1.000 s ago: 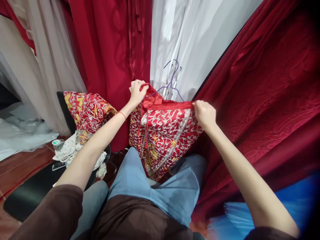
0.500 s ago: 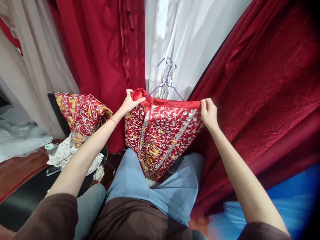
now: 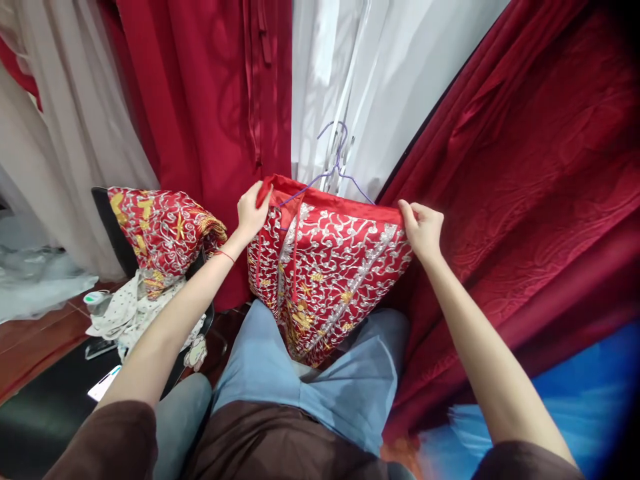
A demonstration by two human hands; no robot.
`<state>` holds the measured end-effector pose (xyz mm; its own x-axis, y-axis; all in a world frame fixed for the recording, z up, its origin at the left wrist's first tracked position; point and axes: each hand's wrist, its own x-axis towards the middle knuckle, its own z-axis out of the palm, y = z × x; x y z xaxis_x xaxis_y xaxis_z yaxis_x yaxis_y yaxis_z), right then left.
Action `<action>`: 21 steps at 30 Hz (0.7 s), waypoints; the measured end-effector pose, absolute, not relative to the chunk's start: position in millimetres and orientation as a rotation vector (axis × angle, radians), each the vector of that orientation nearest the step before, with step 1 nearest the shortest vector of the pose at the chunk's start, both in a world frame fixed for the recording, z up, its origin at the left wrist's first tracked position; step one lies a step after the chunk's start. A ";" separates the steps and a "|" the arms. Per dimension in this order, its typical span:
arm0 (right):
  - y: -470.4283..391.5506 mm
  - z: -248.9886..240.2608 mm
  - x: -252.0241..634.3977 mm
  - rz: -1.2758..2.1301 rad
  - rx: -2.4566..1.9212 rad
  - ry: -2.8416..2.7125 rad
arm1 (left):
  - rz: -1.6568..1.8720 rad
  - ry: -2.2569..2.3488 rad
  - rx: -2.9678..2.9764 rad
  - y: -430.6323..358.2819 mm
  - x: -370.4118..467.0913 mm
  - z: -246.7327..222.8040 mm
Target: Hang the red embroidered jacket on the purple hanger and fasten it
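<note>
The embroidered garment (image 3: pixel 333 267) hung between the person's two hands, its lower part reaching down to the knees of the blue trousers (image 3: pixel 255 360). It was red, covered in curling silver-white stitching, with golden-yellow motifs scattered over it and gathered thickest near the bottom. A broad silver band (image 3: pixel 350 287) slanted down across the front from the upper right, and another pale band showed toward the left, where the cloth folded over. Along the top ran a plain, smooth red waistband (image 3: pixel 350 202), stretched fairly straight, and a thin red cord (image 3: pixel 295 267) dangled from it near the left side.

The left hand (image 3: pixel 254 210) had its fingers closed around the left end of the waistband, a bit of red fabric showing by the thumb. The right hand (image 3: pixel 424 228) pinched the other end between thumb and curled fingers. A thin purple hanger (image 3: pixel 337 167) sat at the top edge, its hook upward against white fabric (image 3: pixel 380 67) and part of its left arm showing at the garment's opening.

On the left, a similar red embroidered cloth (image 3: pixel 165 230) was draped over the back of a black chair (image 3: pixel 50 407).
</note>
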<state>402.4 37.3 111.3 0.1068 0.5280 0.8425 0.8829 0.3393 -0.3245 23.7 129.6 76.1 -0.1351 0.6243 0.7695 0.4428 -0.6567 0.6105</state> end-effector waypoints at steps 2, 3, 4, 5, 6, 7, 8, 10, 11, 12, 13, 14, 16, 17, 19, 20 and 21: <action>44.8 105.4 402.6 -0.436 -1.416 -1.591 | 1.708 1.462 2.150 128.9 21.1 73.2; 48.0 102.8 402.2 -0.435 -1.466 -1.603 | 1.625 1.562 2.197 128.4 20.0 71.6; 50.8 100.4 401.2 -0.431 -1.513 -1.609 | 1.565 1.640 2.215 127.7 19.5 69.8; 53.2 98.1 399.7 -0.425 -1.553 -1.605 | 1.529 1.705 2.217 126.7 19.5 67.8; 55.1 95.8 397.9 -0.422 -1.585 -1.590 | 1.505 1.762 2.216 125.6 20.3 65.9; 56.5 93.4 395.7 -0.425 -1.609 -1.561 | 1.483 1.814 2.214 124.4 21.8 64.0; 57.6 91.0 393.4 -0.433 -1.626 -1.521 | 1.463 1.860 2.208 123.3 23.7 62.5; 58.5 86.0 388.8 -0.462 -1.643 -1.431 | 1.440 1.907 2.188 121.7 27.5 60.4; 58.5 83.7 386.7 -0.476 -1.647 -1.394 | 1.449 1.900 2.173 121.4 28.8 60.0; 58.3 81.6 385.0 -0.485 -1.651 -1.371 | 1.472 1.873 2.155 121.4 29.4 59.9; 58.0 79.9 383.7 -0.488 -1.657 -1.359 | 1.503 1.829 2.135 121.8 29.3 60.1; 57.6 78.4 383.0 -0.486 -1.663 -1.355 | 1.534 1.779 2.115 122.3 28.6 60.5; 57.2 76.2 383.2 -0.470 -1.670 -1.365 | 1.570 1.695 2.089 123.3 26.3 61.1; 57.4 75.6 383.9 -0.461 -1.666 -1.379 | 1.575 1.677 2.088 123.6 25.1 61.1; 59.0 75.9 384.4 -0.451 -1.662 -1.424 | 1.589 1.687 2.098 123.4 24.1 60.0; 60.4 77.1 383.1 -0.451 -1.678 -1.449 | 1.600 1.706 2.103 123.0 24.6 58.9; 62.2 79.0 380.2 -0.462 -1.709 -1.461 | 1.609 1.729 2.104 122.5 25.7 57.4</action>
